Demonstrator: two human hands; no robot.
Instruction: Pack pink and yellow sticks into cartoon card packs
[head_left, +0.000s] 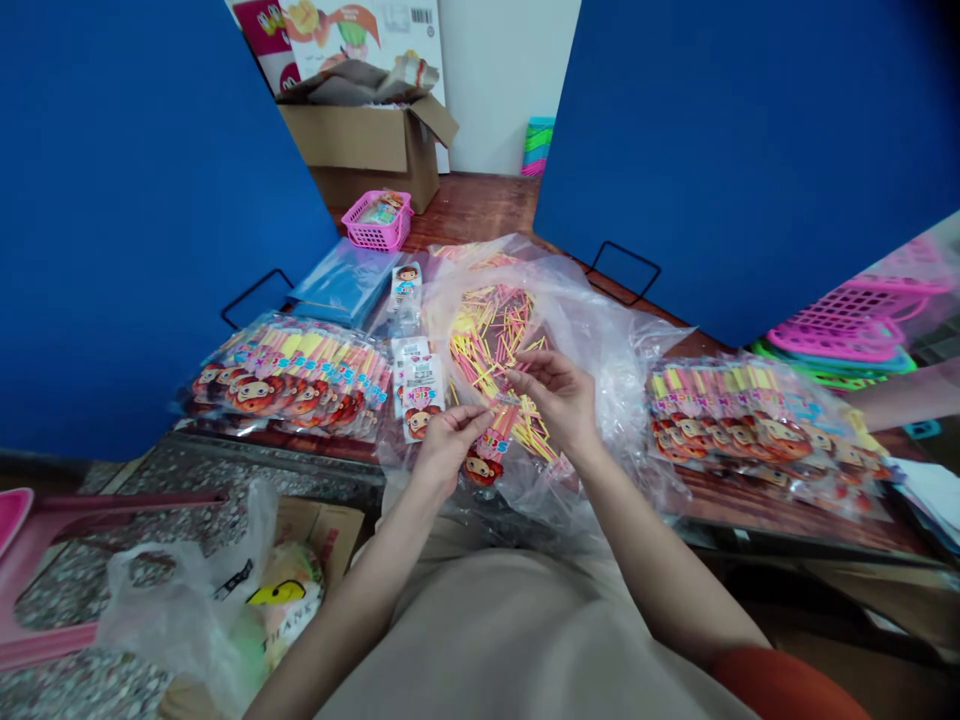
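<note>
My left hand (451,440) pinches the top edge of a small clear packet (486,458) printed with a cartoon face and holding pink sticks. Just to its right, my right hand (556,400) is closed, thumb against fingers, on what look like a few thin sticks (523,374) at its fingertips. Beneath both hands, a large clear plastic bag (600,350) lies open with a heap of loose yellow and pink sticks (484,325) inside. Flat printed packets (420,385) lie beside my left hand.
Bundles of filled packets lie on the left (292,375) and right (750,415). A pink basket (377,222) and cardboard box (352,140) stand behind. Blue panels (150,200) flank the table. At far right are another person's arm (911,395) and stacked baskets (847,320).
</note>
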